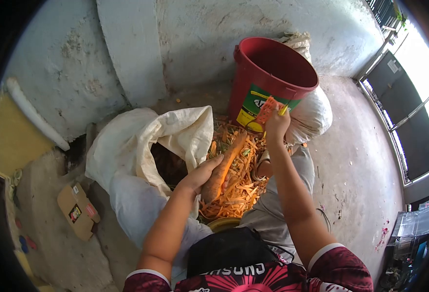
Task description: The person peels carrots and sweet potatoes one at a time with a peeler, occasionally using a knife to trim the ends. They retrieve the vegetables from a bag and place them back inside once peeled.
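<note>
In my left hand (202, 175) is a large carrot (227, 163), gripped near its lower end and slanting up and to the right. Bright orange flesh shows along it, and brownish skin remains at the bottom. My right hand (277, 124) is raised in front of the red bucket, fingers closed on a peeler (269, 108) with orange-red and yellow parts; its blade is not clear. Below both hands lies a heap of orange peelings (241, 194) with some green bits, between my legs. An open white sack (175, 126), dark inside, stands beside my left hand.
A tall red bucket (253, 53) with a green and yellow label stands against the wall. Behind it leans a full white sack (316, 114). A cardboard piece (78, 209) lies on the floor at left. The rim of a yellowish basin (224, 224) shows under the peelings.
</note>
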`<state>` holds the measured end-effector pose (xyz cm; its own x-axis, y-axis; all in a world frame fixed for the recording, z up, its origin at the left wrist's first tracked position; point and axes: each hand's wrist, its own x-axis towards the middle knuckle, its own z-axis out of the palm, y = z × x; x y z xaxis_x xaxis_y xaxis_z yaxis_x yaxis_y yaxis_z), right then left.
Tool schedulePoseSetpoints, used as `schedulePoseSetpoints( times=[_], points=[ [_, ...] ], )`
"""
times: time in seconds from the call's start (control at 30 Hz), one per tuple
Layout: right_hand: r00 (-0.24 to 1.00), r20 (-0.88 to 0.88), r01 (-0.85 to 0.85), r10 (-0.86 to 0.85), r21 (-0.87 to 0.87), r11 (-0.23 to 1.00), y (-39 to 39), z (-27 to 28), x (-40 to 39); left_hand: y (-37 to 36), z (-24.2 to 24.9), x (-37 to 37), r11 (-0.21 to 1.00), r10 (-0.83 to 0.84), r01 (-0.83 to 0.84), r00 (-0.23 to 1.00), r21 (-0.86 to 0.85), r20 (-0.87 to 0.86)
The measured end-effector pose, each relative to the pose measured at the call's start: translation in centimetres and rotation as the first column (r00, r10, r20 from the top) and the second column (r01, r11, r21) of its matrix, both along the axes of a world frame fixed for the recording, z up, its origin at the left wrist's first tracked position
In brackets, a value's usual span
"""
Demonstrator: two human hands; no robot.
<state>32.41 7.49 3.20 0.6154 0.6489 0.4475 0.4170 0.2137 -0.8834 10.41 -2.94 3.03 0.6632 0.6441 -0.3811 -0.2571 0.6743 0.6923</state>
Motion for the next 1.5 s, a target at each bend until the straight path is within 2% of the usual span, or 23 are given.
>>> schedulePoseSetpoints(
  times=[0.07,0.13,0.17,0.3,0.4,0.5,0.53,0.6,0.63,0.73,0.8,0.9,1.0,1.03,1.13,1.27,1.37,1.47,1.5],
  points=[
    [0.987,-0.056,-0.154,0.152,-0.020,0.988,-2.1,0.7,-3.0,0.1,0.0,0.1,1.000,0.003,-0.003,1.000,-0.030,0.012],
    [0.987,0.064,-0.136,0.146,-0.139,0.981,-4.0,1.2,-5.8,0.2,-0.5,0.2,0.999,0.013,-0.011,0.999,-0.042,0.048],
    [0.977,0.168,-0.115,0.128,-0.083,0.990,-4.6,0.8,-6.6,0.2,-0.4,0.2,1.000,0.007,-0.007,1.000,-0.012,0.017],
    [0.990,0.136,-0.010,0.040,-0.219,0.976,-4.4,2.4,-5.5,0.2,0.1,-0.4,0.996,-0.007,0.011,0.999,0.089,-0.045],
    [0.998,0.004,0.066,-0.066,-0.074,0.995,-0.9,0.3,-1.2,0.1,-0.3,-0.7,0.990,-0.054,0.057,0.998,0.130,-0.033],
    [0.968,0.078,0.247,-0.237,-0.172,0.954,0.8,-1.3,2.9,0.5,-1.1,-1.1,0.993,-0.037,0.034,0.999,0.113,0.021],
    [0.980,0.048,0.198,-0.193,-0.153,0.968,0.8,-1.3,2.8,0.5,-1.3,-1.1,0.995,-0.019,0.014,0.999,0.094,0.049],
    [0.995,-0.005,0.100,-0.102,-0.120,0.988,0.0,-1.5,2.4,0.8,-1.3,-0.7,0.988,0.121,-0.118,0.992,-0.102,0.029],
    [0.991,0.072,0.112,-0.109,-0.046,0.993,0.0,-2.1,1.8,1.0,-1.2,-0.5,0.963,0.188,-0.183,0.982,-0.197,0.006],
    [0.984,-0.141,-0.127,0.106,-0.146,0.981,-2.9,-1.5,-2.5,1.3,-1.7,-0.1,0.939,0.254,-0.229,0.965,-0.256,0.069],
    [0.933,-0.235,-0.310,0.273,-0.136,0.941,-4.7,-1.8,-5.4,1.4,-1.9,0.0,0.923,0.277,-0.233,0.955,-0.305,0.108],
    [0.914,-0.209,-0.377,0.347,-0.124,0.918,-7.5,-0.4,-9.4,2.1,-3.8,0.1,0.918,0.277,-0.227,0.954,-0.324,0.116],
    [0.948,0.009,-0.316,0.318,-0.100,0.944,-8.5,0.5,-10.7,1.9,-3.7,0.4,0.913,0.291,-0.222,0.943,-0.342,0.164],
    [0.934,-0.113,-0.355,0.339,-0.177,0.918,-9.2,1.8,-11.1,2.0,-4.1,0.4,0.905,0.301,-0.216,0.934,-0.367,0.193],
    [0.929,-0.175,-0.353,0.325,-0.164,0.921,-9.3,1.5,-11.3,2.1,-4.4,0.4,0.898,0.316,-0.201,0.914,-0.391,0.257],
    [0.942,-0.071,-0.335,0.328,-0.132,0.933,-9.7,2.0,-11.4,2.1,-3.7,0.6,0.905,0.341,-0.212,0.880,-0.369,0.330],
    [0.946,-0.004,-0.321,0.324,-0.136,0.937,-9.9,2.2,-11.6,1.9,-3.4,0.5,0.930,0.287,-0.173,0.893,-0.325,0.346],
    [0.951,0.020,-0.302,0.308,-0.148,0.942,-9.9,1.3,-11.8,2.1,-4.1,0.2,0.928,0.242,-0.138,0.929,-0.347,0.278],
    [0.955,0.020,-0.289,0.297,-0.168,0.942,-9.7,1.0,-11.7,1.9,-3.9,0.4,0.921,0.270,-0.182,0.936,-0.344,0.226]
  ],
)
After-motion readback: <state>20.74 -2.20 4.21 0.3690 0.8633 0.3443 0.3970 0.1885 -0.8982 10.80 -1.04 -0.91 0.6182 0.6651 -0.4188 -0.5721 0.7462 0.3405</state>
